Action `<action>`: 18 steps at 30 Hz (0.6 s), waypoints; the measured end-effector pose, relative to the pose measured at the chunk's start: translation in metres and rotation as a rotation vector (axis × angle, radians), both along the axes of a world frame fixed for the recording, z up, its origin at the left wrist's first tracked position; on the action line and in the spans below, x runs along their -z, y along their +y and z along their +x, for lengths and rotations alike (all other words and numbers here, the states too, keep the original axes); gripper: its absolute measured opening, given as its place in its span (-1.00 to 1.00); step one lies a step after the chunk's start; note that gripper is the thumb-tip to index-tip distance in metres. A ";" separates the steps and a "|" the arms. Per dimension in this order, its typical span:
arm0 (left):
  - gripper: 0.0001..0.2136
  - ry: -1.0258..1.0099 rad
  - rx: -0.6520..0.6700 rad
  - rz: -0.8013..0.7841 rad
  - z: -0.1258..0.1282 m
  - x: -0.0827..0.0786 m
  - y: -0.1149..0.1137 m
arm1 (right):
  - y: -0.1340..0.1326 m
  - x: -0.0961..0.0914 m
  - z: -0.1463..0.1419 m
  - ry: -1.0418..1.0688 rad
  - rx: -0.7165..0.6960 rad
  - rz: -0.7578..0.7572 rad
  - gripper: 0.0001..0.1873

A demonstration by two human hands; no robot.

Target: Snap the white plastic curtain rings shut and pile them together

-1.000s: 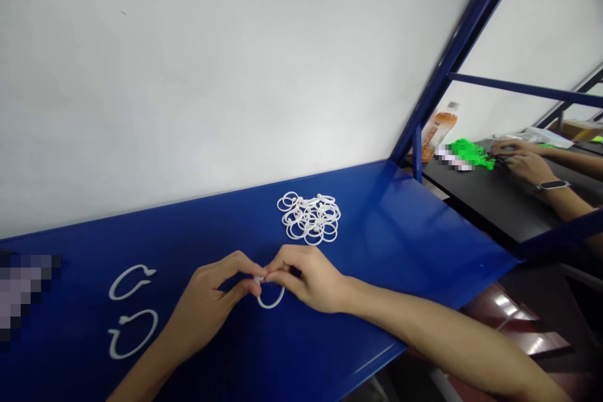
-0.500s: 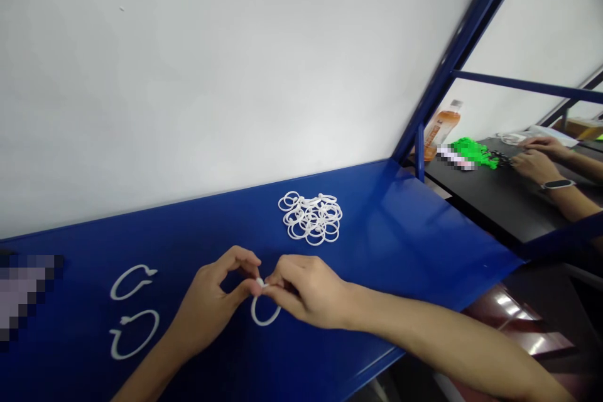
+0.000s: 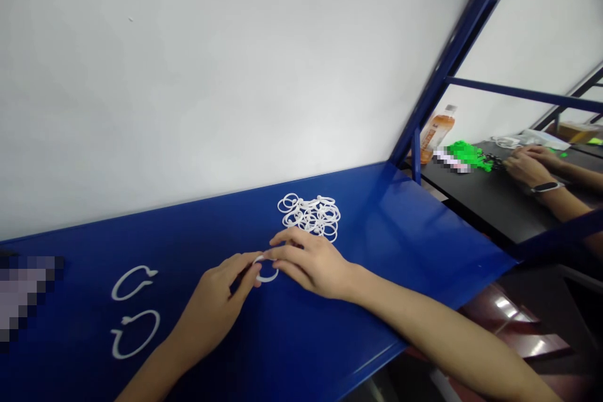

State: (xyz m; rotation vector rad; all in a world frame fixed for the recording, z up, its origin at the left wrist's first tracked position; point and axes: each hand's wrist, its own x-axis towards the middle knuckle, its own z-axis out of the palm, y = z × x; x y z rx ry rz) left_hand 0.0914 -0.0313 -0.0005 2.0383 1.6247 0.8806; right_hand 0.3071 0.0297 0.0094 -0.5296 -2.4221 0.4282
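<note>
A white plastic snap ring, like a shower curtain ring [image 3: 267, 279], is held between my two hands above the blue tabletop. My left hand [image 3: 217, 295] pinches its left side between thumb and fingertips. On the upper right of the same ring, my right hand [image 3: 318, 267] has its fingers closed, covering part of it; whether its ends are joined cannot be seen. Behind that hand lies a pile of similar white rings [image 3: 311, 212], its front edge partly covered. To the left, one open ring [image 3: 117, 284] lies above another open ring [image 3: 129, 355], both with gaps.
The blue tabletop [image 3: 207, 220] meets a white wall [image 3: 211, 75]. A blue metal frame [image 3: 431, 91] rises at the right. Beyond it, another person's hands [image 3: 530, 166] work at a black table [image 3: 480, 191] with green pieces [image 3: 466, 152] and a drink bottle [image 3: 437, 138].
Both hands have turned the ring and raised it slightly toward the pile. The right hand now lies over the ring's top and covers the pile's front. The open rings stay put.
</note>
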 end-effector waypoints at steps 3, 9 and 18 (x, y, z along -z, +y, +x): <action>-0.63 0.077 0.003 0.050 -0.002 0.003 0.001 | 0.005 0.002 0.001 -0.021 -0.088 0.036 -0.73; -0.53 0.305 -0.143 0.130 -0.034 0.001 0.016 | 0.031 0.007 0.011 0.082 0.092 0.038 -0.83; -0.49 0.825 -0.639 -0.053 -0.132 -0.009 0.015 | 0.099 0.015 0.039 0.117 0.654 -0.096 -0.94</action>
